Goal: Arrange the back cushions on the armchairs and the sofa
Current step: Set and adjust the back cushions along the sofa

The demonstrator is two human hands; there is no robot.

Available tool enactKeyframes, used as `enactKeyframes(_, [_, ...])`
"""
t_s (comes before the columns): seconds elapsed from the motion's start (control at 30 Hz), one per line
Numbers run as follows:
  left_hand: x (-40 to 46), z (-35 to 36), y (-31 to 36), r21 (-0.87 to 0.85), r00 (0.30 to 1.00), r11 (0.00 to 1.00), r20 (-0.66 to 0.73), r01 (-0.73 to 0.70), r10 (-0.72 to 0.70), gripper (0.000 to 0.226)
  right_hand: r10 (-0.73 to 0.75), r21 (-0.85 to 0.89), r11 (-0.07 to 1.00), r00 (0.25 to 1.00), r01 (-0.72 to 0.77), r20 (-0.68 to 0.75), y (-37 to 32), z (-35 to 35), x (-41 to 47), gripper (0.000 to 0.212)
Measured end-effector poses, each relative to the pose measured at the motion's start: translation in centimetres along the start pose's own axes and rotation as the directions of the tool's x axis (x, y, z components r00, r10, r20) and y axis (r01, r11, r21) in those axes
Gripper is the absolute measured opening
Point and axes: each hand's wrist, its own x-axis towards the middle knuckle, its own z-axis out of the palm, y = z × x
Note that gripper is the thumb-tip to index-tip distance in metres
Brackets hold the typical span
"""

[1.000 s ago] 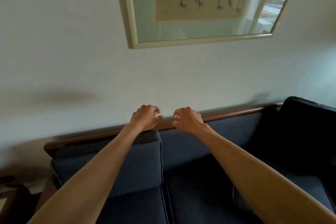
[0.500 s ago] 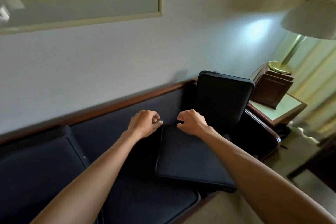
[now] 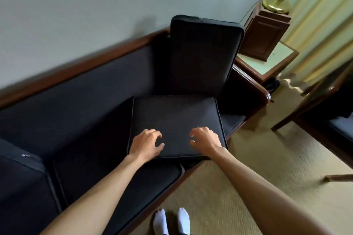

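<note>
A dark blue sofa (image 3: 80, 105) with a wooden frame runs along the wall. One dark back cushion (image 3: 177, 118) lies flat on the seat at the sofa's right end. A second back cushion (image 3: 202, 57) stands upright behind it, leaning at the right armrest. My left hand (image 3: 146, 145) and my right hand (image 3: 205, 139) hover over the near edge of the flat cushion, fingers curled and apart, holding nothing. Another back cushion (image 3: 17, 173) sits in place at the far left.
A wooden side table (image 3: 267, 66) with a brass lamp (image 3: 277, 4) on a wooden box stands right of the sofa. Yellow curtains (image 3: 321, 25) hang behind. An armchair (image 3: 332, 112) is at the right edge. Beige carpet (image 3: 257, 168) lies under my socked feet (image 3: 172, 221).
My view swung right and down, from the sofa's back rail to its right end. Both hands dropped from the rail toward the flat cushion and their fingers loosened.
</note>
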Motion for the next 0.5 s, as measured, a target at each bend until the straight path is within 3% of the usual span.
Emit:
enactKeyframes(0.13, [0.7, 8.9, -1.2, 0.046, 0.997, 0.998, 0.068, -0.036, 0.033, 0.038, 0.000, -0.059, 0.998, 1.000, 0.002, 0.031, 4.6, 8.0, 1.3, 0.041])
enactKeyframes(0.27, [2.2, 17.1, -3.2, 0.202, 0.995, 0.976, 0.077, -0.077, 0.062, 0.063, -0.025, -0.239, 0.971, 1.000, 0.021, -0.015, 10.1, 15.5, 3.9, 0.074])
enactKeyframes(0.37, [2.9, 22.0, -4.1, 0.297, 0.994, 0.950, 0.078, -0.101, 0.081, 0.085, -0.129, -0.346, 0.931, 0.992, 0.116, -0.015, 12.6, 20.2, 5.5, 0.100])
enactKeyframes(0.5, [3.2, 26.9, -4.4, 0.369, 0.995, 0.924, 0.042, -0.095, 0.085, 0.108, -0.315, -0.402, 0.885, 0.937, 0.233, -0.152, 14.9, 25.4, 6.6, 0.111])
